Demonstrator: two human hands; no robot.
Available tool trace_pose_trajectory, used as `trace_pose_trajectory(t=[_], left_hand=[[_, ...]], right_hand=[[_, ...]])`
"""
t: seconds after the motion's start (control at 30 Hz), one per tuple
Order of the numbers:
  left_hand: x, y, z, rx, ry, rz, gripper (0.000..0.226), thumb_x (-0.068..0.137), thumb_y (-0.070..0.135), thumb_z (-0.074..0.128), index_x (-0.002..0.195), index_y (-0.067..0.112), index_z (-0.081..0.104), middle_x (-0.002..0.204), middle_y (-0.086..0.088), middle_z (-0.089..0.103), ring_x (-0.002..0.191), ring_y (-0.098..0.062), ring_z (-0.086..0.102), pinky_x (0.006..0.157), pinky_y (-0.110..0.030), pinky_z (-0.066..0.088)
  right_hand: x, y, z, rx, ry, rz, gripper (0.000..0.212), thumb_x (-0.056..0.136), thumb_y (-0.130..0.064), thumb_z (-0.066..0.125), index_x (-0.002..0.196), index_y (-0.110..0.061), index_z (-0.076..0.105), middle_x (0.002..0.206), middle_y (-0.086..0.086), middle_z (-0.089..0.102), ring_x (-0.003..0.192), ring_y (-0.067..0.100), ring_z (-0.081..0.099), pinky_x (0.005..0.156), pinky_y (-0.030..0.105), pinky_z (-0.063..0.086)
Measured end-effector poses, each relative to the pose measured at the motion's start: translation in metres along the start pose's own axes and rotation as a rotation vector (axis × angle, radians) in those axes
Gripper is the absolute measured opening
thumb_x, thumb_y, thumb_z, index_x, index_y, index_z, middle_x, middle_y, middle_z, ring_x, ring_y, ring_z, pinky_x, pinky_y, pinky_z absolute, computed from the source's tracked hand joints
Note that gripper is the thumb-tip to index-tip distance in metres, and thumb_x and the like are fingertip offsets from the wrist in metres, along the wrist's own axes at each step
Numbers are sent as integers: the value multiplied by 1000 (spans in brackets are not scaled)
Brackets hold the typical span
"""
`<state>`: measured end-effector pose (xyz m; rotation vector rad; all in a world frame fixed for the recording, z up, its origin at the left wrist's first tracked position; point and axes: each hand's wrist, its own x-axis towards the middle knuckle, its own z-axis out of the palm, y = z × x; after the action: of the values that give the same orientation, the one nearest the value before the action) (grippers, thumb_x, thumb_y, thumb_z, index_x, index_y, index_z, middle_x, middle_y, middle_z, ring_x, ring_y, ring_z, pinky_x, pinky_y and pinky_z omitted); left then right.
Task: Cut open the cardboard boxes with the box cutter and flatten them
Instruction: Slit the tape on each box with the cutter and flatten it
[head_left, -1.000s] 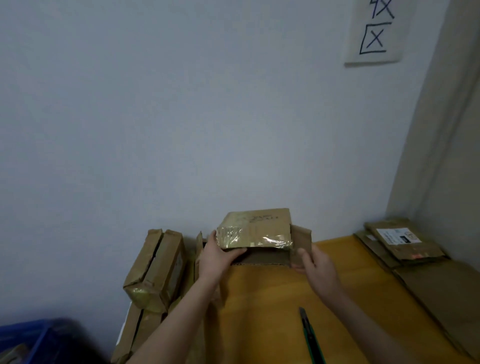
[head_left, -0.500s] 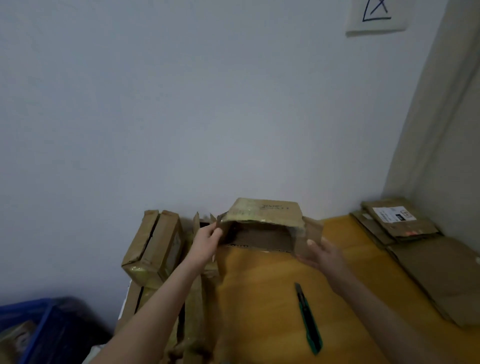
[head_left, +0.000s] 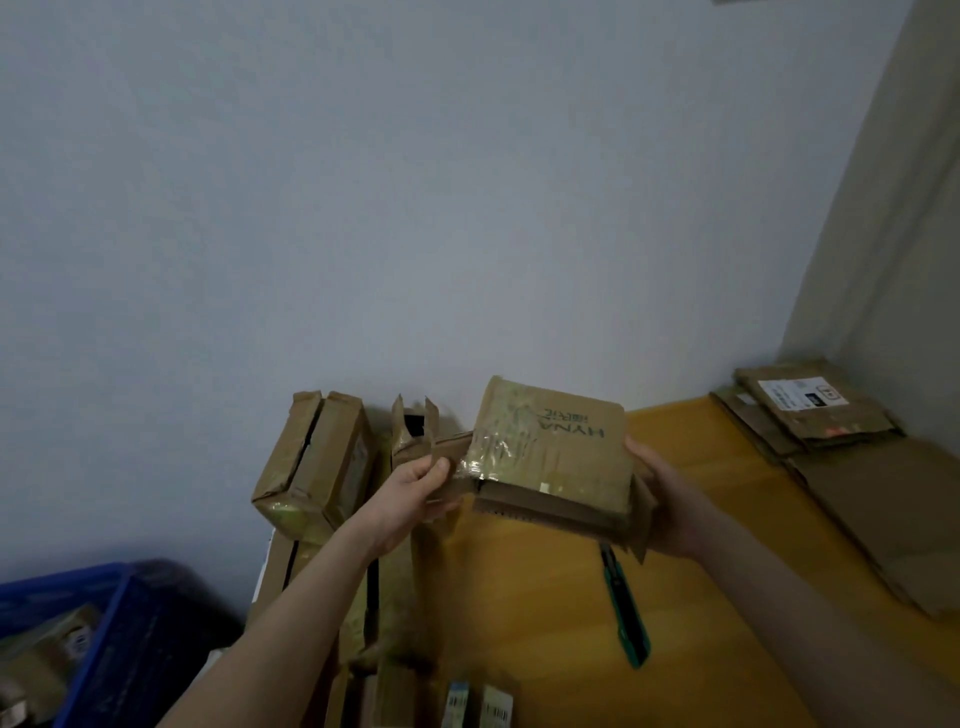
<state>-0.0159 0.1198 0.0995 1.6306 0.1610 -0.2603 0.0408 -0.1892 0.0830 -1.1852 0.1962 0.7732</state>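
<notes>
Now, brown tape-wrapped cardboard box (head_left: 550, 457) held aloft between both grips: left grip (head_left: 415, 493) pinches side flap, right grip (head_left: 670, 504) curls round opposite end. Green-black box cutter (head_left: 626, 613) lies on yellow wooden worktop (head_left: 519, 597), below right grip, untouched.

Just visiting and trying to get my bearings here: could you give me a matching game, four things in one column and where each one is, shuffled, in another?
Things:
1. box cutter
2. taped box
3. blue crate
4. flattened boxes

Places:
A. low at the left, beside the table
B. held between the left hand and the right hand
C. stacked at the table's far right, by the wall
D. lying on the table, in no hand

Pairs: 1-D, 2-B, 3-A, 4-C.
</notes>
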Motion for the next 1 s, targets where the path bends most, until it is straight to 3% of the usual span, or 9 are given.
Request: trace_pose_trajectory(t=[0.1, 0.2, 0.33, 0.43, 0.53, 0.7, 0.77, 0.87, 1.0], left_hand=[[-7, -9, -8, 22, -89, -40, 40, 92, 36, 52, 117, 6, 63, 120, -21, 61, 119, -42, 54, 105, -43, 45], [-10, -10, -9, 59, -164, -103, 53, 89, 52, 48, 135, 25, 53, 130, -1, 58, 122, -22, 54, 103, -34, 45], [-1, -2, 2, 18, -14, -97, 83, 75, 68, 63, 145, 29, 39, 136, -2, 55, 124, -26, 54, 104, -47, 44], [4, 5, 12, -80, 18, -78, 74, 74, 51, 75, 138, 29, 43, 129, -6, 60, 117, -32, 59, 99, -52, 48], [4, 6, 15, -118, 82, -32, 69, 72, 32, 77, 134, 27, 48, 125, -6, 63, 112, -28, 62, 98, -54, 48], [2, 4, 16, -23, 110, 89, 46, 85, 18, 69, 127, 22, 54, 121, -6, 65, 109, -26, 65, 88, -49, 56], [2, 6, 19, 22, 156, 146, 31, 90, 9, 63, 119, 14, 57, 114, -7, 68, 106, -27, 66, 85, -44, 58], [3, 9, 23, 168, 206, 245, 21, 93, 8, 59, 112, 16, 61, 110, -4, 69, 104, -23, 67, 89, -44, 56], [5, 7, 26, 664, 272, 504, 20, 93, 14, 60, 111, 20, 68, 145, -4, 50, 127, -18, 53, 103, -42, 48]], right_hand=[[6, 4, -4, -67, 47, 6, 69, 72, -52, 63, 129, -14, 56, 129, 19, 53, 116, 36, 53, 90, 45, 47], [8, 7, -1, -72, 69, -85, 54, 79, -33, 60, 125, -5, 55, 115, 14, 55, 101, 31, 52, 86, 41, 45], [8, 14, 2, -151, -37, -236, 70, 59, -23, 71, 127, -18, 55, 115, 10, 65, 106, 31, 59, 82, 41, 50], [9, 18, 6, -205, -156, -266, 93, 51, -18, 77, 138, -25, 45, 126, 9, 63, 114, 31, 60, 91, 45, 51], [3, 16, 10, -278, -189, -276, 90, 62, -2, 80, 130, -44, 39, 123, -11, 61, 110, 14, 63, 82, 33, 55], [2, 5, 1, -466, -80, -296, 118, 52, -44, 91, 150, -41, 24, 151, -10, 34, 136, 17, 40, 108, 46, 41], [-1, -2, 2, -461, -64, -300, 102, 64, -44, 85, 149, -36, 28, 149, -9, 38, 132, 17, 44, 106, 44, 43], [-3, -12, 3, -308, -61, -212, 47, 93, -38, 55, 138, -32, 45, 137, -2, 52, 121, 22, 53, 100, 43, 45], [6, -15, 0, -80, 101, -72, 60, 90, -50, 53, 138, -14, 45, 136, 18, 49, 115, 38, 55, 83, 42, 55]])
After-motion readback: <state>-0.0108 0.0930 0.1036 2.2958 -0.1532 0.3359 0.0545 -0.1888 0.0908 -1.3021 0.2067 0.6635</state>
